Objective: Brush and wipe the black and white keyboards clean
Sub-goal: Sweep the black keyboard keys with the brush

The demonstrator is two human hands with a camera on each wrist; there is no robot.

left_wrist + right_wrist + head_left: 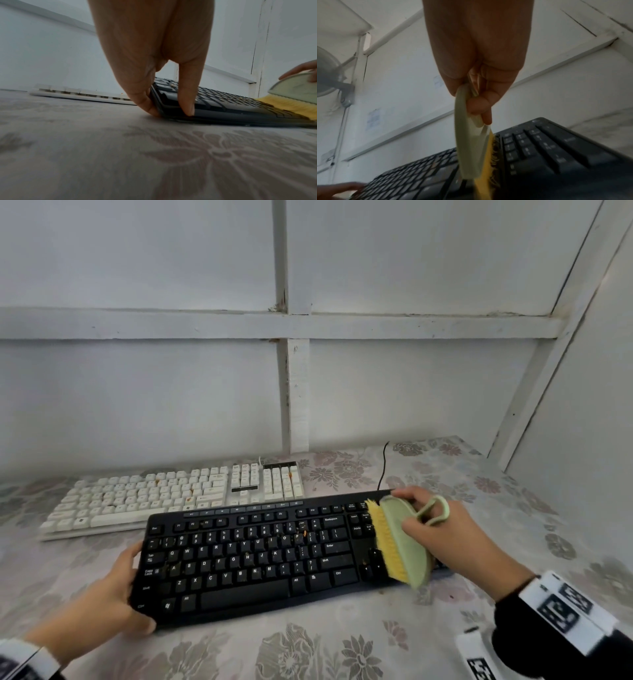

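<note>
Two hands engaged: left hand [102, 590] gripped black keyboard's [260, 556] left end on the table [342, 652]; right hand [442, 534] clasped brush [400, 542] at its right end. Risk: crumbs [305, 533] flicked onto white keyboard [171, 494] behind.

Soft, even, rather dim daylight fills the head view, with faint shadows and no glare; straight wall battens [298, 392] bow toward the edges. Both wrist views are darker and grainy, with the close hand in shadow and the tablecloth [154, 162] smeared out of focus.
</note>
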